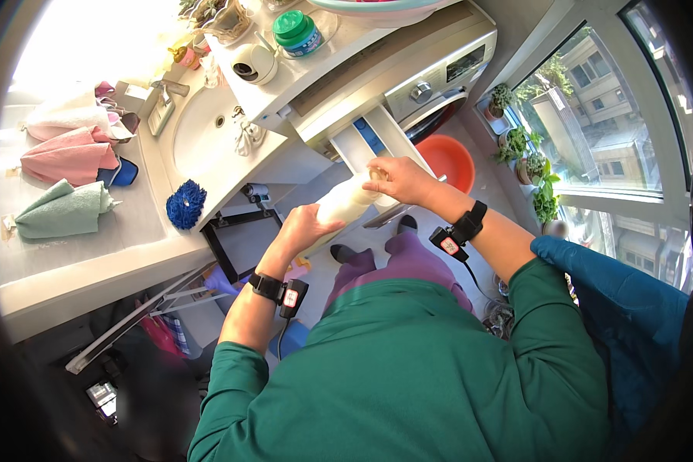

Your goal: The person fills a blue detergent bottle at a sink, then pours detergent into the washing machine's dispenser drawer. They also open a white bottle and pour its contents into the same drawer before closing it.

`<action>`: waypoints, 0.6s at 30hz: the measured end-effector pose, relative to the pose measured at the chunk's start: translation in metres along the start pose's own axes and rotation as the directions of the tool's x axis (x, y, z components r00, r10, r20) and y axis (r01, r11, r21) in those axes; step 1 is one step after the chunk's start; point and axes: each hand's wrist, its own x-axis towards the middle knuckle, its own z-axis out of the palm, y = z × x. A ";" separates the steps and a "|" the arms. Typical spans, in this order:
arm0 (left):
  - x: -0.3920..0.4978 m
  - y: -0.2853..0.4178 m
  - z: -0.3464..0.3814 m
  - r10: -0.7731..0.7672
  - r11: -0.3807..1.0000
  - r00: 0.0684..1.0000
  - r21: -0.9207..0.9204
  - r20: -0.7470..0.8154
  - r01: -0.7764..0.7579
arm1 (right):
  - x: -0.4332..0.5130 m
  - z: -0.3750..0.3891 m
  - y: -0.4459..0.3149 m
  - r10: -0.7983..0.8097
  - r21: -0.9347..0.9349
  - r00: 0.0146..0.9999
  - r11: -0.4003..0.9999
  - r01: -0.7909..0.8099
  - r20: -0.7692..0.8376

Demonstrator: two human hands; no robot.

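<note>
A pale cream plastic bottle is held tilted over the front of the washing machine's pulled-out detergent drawer. My left hand grips the bottle's lower left part. At the bottle's upper right end, the fingers and thumb of my right hand close around the neck or cap; which of the two is hidden by the fingers. A blue insert shows inside the white drawer. Behind the drawer stands the washing machine, with its dial and round door.
An orange basin sits on the floor right of the drawer. To the left are a washbasin, a blue scrubbing mitt and cloths. A green-lidded tub and a white camera stand on the counter; potted plants line the window.
</note>
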 end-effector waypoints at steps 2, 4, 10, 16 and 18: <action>0.000 0.000 0.002 0.022 0.999 1.000 -0.035 -0.004 -0.022 | 0.006 -0.013 -0.024 0.366 -0.193 0.920 0.922 -0.337 0.142; -0.001 0.005 0.001 0.026 0.999 0.999 0.041 0.025 -0.027 | 0.010 -0.013 -0.024 0.390 -0.259 0.908 0.902 -0.345 0.151; 0.003 0.001 0.000 0.019 1.000 1.000 0.023 -0.001 -0.019 | 0.006 -0.003 -0.001 -0.071 -0.018 0.997 0.997 0.072 0.016; 0.001 0.004 -0.003 -0.016 0.999 1.000 0.046 -0.002 0.017 | 0.014 0.000 -0.010 0.004 -0.081 0.994 0.997 0.005 0.106; -0.001 0.000 -0.006 -0.024 0.999 1.000 0.031 0.010 0.023 | 0.011 0.003 -0.010 -0.153 -0.040 0.986 0.987 0.156 0.073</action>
